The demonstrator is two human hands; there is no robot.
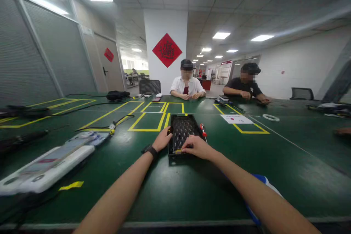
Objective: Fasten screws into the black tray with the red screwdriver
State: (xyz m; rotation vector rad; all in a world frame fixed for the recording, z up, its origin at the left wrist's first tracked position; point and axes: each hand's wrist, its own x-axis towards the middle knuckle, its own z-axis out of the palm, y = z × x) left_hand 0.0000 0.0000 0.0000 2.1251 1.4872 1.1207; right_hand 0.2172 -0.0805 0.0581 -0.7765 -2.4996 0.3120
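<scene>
A black tray-like case (182,158) stands lengthwise on the green table in front of me, with many small metallic bits in rows inside. My left hand (162,139) grips its left side wall, fingers bent over the rim. Over the near end of the case, my right hand (196,147) has thumb and fingers pinched together beside a yellowish strip (178,151). Whatever sits between those fingertips is too small to make out. Just right of the case lies a red-handled screwdriver (203,129).
At left lie white devices (55,166) with a phone on top, and black cables. A blue-and-white item (259,179) is partly under my right forearm. A paper sheet (237,119) and white ring (271,117) lie right. Two people (189,86) sit across the table (153,193).
</scene>
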